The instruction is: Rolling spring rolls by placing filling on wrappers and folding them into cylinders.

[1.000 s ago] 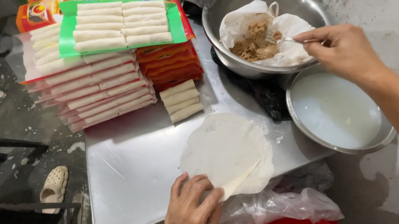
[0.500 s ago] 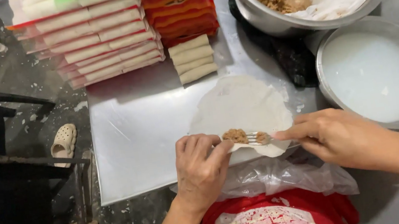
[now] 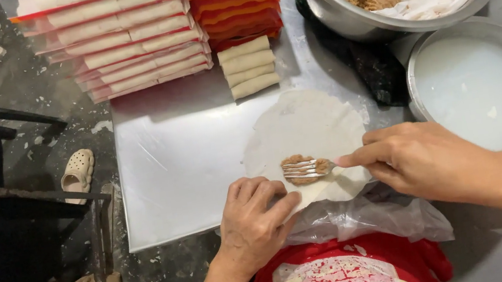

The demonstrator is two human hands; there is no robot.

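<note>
The right hand (image 3: 426, 161) is pinching the handle of a metal fork (image 3: 308, 168), its grip closed on the handle end, and is pressing the tines into a small mound of brown filling (image 3: 299, 161). The filling is sitting on a round, pale wrapper (image 3: 309, 129) that is lying flat on a shiny steel sheet (image 3: 181, 164) on the bench. The left hand (image 3: 252, 217) is resting with fingers curled (holding nothing) and pinning the wrapper's near edge.

The wrapper looks paper-thin, limp and easy to tear, so it is probably best lifted by its edge with flat fingertips. The filling looks crumbly and moist.

Beyond, four finished rolls (image 3: 248, 67) are lying side by side. A steel bowl (image 3: 338, 12) is holding more filling in a white liner, and a second bowl (image 3: 416, 70) is holding milky liquid.
</note>
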